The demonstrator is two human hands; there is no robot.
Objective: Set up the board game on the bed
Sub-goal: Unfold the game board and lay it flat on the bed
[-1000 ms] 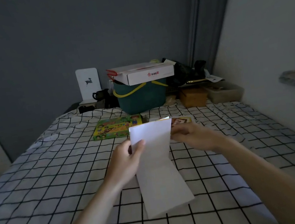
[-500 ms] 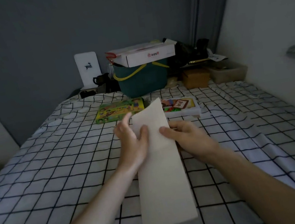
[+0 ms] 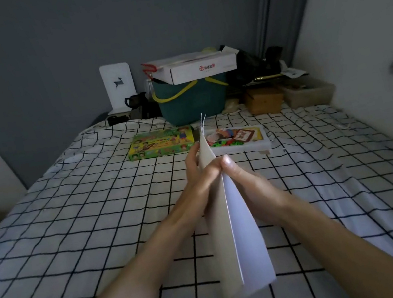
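While both my hands clasp the folded board (image 3: 233, 233) edge-on above the middle of the bed (image 3: 72, 221), left hand (image 3: 201, 174) and right hand (image 3: 243, 180) curled round its white, pale-backed leaves, I judge unfolding is in hand; next I must spread it flat, short of the game box (image 3: 236, 138) near the far edge.

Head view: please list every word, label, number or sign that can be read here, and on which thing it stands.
White carton: red house logo with small characters, too blurred to read.
White stand card: a dark deer figure, no words.
Green game box: colourful print, lettering too blurred.
Open game tray: pictures only, unreadable.
Folded paper: blank.
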